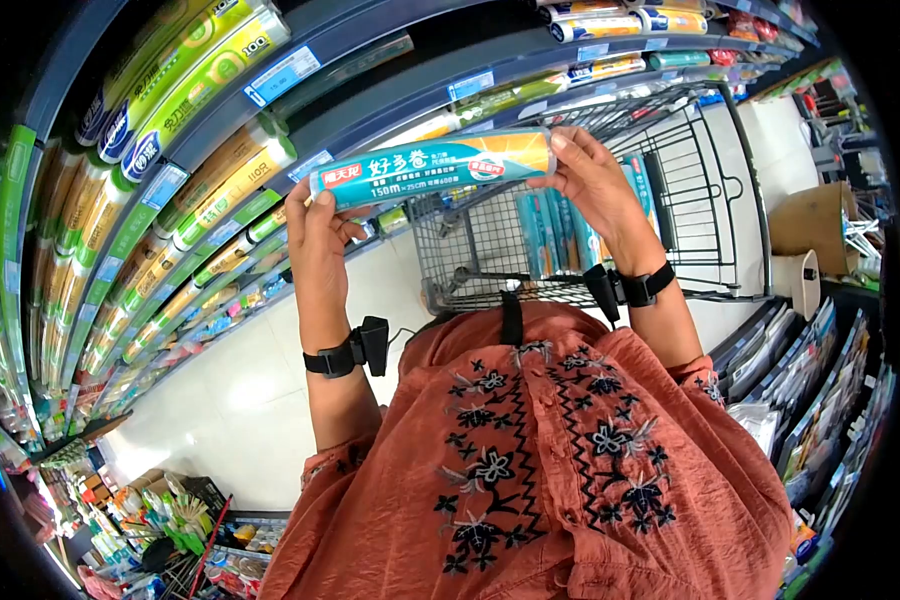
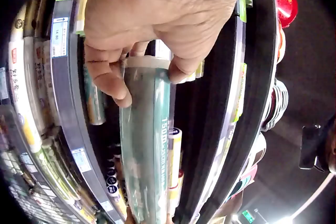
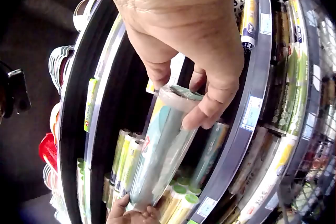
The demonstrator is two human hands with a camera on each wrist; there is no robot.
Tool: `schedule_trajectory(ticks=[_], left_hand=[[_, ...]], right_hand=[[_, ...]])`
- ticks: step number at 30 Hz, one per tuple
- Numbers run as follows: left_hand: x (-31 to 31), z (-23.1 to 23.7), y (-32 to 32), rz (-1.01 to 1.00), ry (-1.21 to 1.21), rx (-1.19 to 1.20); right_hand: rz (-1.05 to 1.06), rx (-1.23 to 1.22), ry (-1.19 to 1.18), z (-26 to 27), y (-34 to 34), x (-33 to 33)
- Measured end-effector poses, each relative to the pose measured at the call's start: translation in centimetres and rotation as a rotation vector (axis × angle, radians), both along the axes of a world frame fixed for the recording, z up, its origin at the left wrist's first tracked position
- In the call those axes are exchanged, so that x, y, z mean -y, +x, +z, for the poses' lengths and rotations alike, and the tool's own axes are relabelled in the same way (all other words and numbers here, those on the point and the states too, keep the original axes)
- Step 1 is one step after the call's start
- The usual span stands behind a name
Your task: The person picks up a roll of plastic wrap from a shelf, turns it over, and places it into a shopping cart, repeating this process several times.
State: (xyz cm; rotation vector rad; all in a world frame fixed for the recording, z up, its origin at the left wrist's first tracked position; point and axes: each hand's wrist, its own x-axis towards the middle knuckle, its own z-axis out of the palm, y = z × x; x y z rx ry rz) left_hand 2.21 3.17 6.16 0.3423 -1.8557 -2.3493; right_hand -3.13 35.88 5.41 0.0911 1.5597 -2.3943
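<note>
A teal-and-yellow roll of cling film [image 1: 430,168] is held up level, its printed label facing the head camera. My left hand [image 1: 320,225] pinches the left end between thumb and fingers. At the other end, my right hand [image 1: 600,180] grips the tip the same way. The left wrist view has the thumb and fingers on opposite sides of the roll's pale end [image 2: 147,62]. From the right wrist, the roll [image 3: 163,140] runs away from the right hand [image 3: 184,24] toward the left hand [image 3: 134,217] at its far end.
A metal shopping cart [image 1: 452,240] stands in front of me, with several similar teal rolls [image 1: 555,235] inside. Shelves full of wrapped rolls [image 1: 185,110] curve along the left and front. Racks of flat packages [image 1: 810,370] stand on the right. Tiled floor [image 1: 240,390] shows at left.
</note>
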Motion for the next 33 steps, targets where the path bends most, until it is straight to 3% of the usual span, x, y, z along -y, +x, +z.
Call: schedule_trajectory(ticks=[33], left_hand=[[0.3,-1.2,-1.7,0.006,0.015,0.044]], right_hand=[[-0.037,0.041,0.001,-0.9,-1.1,0.6]])
